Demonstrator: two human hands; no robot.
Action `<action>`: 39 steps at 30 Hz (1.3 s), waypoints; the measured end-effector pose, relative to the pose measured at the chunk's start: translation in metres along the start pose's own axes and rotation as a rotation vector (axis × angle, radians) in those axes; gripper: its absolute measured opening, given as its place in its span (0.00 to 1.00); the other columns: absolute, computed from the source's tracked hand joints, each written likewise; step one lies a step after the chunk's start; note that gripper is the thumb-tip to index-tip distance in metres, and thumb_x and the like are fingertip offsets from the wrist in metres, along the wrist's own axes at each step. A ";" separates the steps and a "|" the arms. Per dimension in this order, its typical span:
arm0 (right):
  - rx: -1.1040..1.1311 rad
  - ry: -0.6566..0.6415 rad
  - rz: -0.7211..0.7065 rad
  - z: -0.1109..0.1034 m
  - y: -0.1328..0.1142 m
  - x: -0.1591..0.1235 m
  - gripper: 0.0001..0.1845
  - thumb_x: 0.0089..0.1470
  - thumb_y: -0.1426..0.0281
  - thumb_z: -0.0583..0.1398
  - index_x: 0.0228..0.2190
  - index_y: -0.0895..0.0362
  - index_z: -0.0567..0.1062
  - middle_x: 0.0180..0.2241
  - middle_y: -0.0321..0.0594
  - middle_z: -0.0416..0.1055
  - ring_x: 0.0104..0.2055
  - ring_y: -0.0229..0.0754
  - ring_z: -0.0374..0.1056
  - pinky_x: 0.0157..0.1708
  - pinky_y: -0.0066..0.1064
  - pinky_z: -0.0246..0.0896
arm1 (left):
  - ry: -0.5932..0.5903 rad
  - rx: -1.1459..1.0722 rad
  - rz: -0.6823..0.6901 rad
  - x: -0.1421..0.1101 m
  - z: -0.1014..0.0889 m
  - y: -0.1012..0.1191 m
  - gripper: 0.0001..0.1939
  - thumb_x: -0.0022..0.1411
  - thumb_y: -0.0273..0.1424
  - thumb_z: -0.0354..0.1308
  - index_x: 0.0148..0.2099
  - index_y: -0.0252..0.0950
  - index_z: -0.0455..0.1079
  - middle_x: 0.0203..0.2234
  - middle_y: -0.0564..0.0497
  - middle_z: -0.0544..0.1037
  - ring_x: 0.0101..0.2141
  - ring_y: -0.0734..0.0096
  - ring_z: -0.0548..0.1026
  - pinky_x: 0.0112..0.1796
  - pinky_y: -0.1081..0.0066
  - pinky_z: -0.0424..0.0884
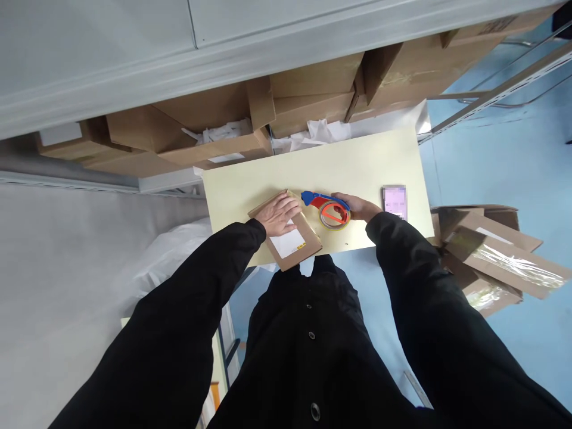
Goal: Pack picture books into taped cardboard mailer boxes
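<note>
A flat brown cardboard box (308,232) with a white label (288,243) lies tilted on the pale table, one corner jutting over the near edge. My left hand (279,214) rests flat on top of it, fingers stretched out and partly over the label. Just right of the box, my right hand (353,207) grips a blue and red tape dispenser (319,199) that carries a roll of tape. The dispenser's blue head points left, toward the box's right edge. A phone (395,202) with a lit screen lies right of my right hand.
Behind the pale table (357,161), open cardboard boxes (214,146) stand on a shelf, with white paper (322,132) among them. Low overhead runs a grey metal shelf edge (223,59). Flattened, taped cartons (491,250) are piled at the right, and a white plastic bag (174,250) sits left.
</note>
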State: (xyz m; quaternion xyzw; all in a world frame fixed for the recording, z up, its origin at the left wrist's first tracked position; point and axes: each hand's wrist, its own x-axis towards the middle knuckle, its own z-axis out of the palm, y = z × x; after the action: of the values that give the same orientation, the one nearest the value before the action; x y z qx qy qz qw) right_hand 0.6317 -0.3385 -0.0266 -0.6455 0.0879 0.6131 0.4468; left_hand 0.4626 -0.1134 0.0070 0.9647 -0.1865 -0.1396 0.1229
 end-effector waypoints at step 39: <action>-0.312 -0.060 0.036 -0.018 0.003 -0.016 0.12 0.48 0.61 0.66 0.22 0.57 0.76 0.20 0.40 0.74 0.21 0.39 0.65 0.26 0.31 0.64 | 0.312 -0.037 -0.637 -0.015 0.018 0.001 0.24 0.64 0.28 0.40 0.62 0.33 0.58 0.61 0.41 0.62 0.62 0.55 0.55 0.59 0.52 0.52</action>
State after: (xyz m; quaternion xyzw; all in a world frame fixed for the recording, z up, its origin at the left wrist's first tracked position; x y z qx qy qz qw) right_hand 0.6388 -0.3595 -0.0173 -0.6869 -0.0102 0.6460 0.3327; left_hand 0.4435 -0.1121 -0.0063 0.9818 0.1471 -0.0253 0.1177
